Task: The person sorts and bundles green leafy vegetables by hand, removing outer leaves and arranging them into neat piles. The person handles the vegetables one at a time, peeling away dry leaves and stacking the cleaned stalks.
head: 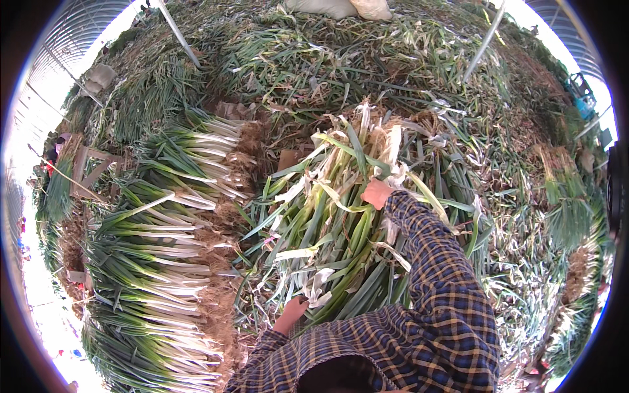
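Note:
A loose heap of untrimmed green onions (339,221) with dry, papery outer leaves lies before me, its roots towards the far side. My right hand (377,193) is at the upper middle of this heap, its fingers curled at a green leaf; whether it grips the leaf is hard to tell. Low at the heap's near left edge is my left hand (295,310), beside a pale withered leaf (318,290); its fingers are partly hidden. On the left, a long row of cleaned green onions (172,275) shows white stems, with the roots turned towards the heap.
Leaf litter (314,64) covers the ground all around. Pale sacks (339,7) lie at the far side. A metal pole (179,34) stands at the upper left, another pole (484,44) at the upper right. A wooden frame (91,174) is beyond the row, and more green onions (565,206) lie far right.

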`<state>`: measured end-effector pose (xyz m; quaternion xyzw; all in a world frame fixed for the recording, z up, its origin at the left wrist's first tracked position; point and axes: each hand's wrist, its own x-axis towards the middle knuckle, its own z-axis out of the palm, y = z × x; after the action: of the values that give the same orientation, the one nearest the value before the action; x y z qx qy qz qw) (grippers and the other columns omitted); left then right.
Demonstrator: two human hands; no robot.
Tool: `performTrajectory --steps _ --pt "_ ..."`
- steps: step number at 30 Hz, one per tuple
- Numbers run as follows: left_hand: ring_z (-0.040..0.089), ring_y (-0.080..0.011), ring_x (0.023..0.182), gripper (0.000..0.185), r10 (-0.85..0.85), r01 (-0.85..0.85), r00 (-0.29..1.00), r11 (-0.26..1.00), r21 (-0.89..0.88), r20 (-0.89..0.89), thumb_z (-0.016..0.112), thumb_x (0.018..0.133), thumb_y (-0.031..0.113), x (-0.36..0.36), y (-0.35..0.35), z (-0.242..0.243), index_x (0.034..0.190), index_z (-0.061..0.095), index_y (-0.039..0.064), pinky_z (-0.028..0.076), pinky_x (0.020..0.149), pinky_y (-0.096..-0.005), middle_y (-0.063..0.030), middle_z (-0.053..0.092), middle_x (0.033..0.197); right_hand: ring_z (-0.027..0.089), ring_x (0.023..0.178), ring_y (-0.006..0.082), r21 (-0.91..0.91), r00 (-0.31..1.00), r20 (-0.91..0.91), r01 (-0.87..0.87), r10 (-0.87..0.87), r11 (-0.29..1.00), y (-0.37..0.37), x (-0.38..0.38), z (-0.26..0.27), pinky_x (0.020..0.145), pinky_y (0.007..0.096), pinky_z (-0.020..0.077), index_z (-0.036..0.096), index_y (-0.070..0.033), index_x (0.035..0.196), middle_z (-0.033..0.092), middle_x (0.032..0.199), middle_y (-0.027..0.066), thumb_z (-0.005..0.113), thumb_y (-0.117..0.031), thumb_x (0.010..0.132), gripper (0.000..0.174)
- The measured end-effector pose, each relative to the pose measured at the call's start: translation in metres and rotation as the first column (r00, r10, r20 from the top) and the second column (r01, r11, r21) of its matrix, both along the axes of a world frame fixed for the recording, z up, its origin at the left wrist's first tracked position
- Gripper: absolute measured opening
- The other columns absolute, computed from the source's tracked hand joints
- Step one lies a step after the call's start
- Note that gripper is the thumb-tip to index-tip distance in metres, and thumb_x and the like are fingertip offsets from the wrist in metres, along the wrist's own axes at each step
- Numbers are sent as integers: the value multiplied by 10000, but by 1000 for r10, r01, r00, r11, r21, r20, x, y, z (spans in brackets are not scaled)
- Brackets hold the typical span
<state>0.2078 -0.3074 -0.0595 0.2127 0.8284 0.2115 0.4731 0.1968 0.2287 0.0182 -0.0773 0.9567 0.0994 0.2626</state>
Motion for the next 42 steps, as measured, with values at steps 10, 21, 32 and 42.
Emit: performTrajectory --steps 10,21,32,42 --pt "714 -239 809 440 -84 94 995 977 194 -60 615 883 350 -29 32 4 1152 671 7 547 756 -364 -140 727 896 578 703 163 78 979 -29 203 -201 976 4 17 200 839 365 508 713 -130 937 565 730 33 830 -340 712 330" --pt "705 -240 927 370 115 6 969 873 488 -219 588 959 399 -84 123 175 1122 690 82 562 816 -384 -141 728 1026 597 651 173 -308 296 -804 534 -515 788 21 98 397 588 342 489 637 -167 913 600 756 27 724 -516 812 373" --pt "632 -114 888 425 215 -4 973 365 931 -81 607 970 204 -121 249 340 1324 563 -27 515 760 -244 -71 680 1073 646 685 210 -742 191 -451 462 -872 485 -138 92 325 667 401 549 605 -124 1305 651 771 94 652 -490 873 569" --pt "580 -180 1026 454 15 -636 636 578 512 772 747 877 431 -126 230 303 1203 614 144 462 887 -371 -12 630 1122 638 804 161 -998 413 -30 45 -910 53 -200 109 245 743 349 500 683 0 1109 704 881 82 694 -383 899 437"
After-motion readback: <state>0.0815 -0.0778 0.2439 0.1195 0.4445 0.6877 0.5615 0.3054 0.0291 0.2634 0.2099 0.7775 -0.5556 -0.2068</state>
